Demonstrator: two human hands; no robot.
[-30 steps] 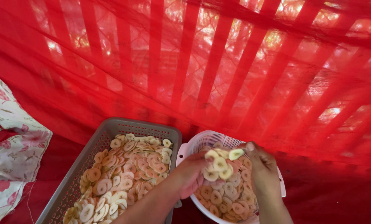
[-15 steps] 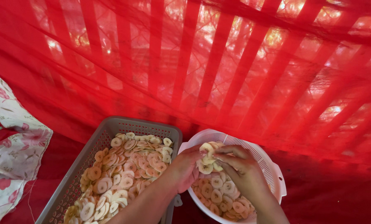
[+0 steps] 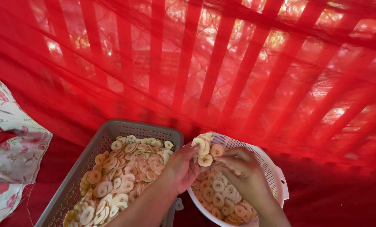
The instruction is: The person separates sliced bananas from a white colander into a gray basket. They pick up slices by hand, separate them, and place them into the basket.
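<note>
Red netting (image 3: 247, 84), perhaps floral cloth (image 3: 11, 143)

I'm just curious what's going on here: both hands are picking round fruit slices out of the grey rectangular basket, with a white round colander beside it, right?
Not quite. The head view shows both the left hand and the right hand over the white round colander, gathering round fruit slices there. The grey rectangular basket is the one that sits beside it, also full of slices.
</note>
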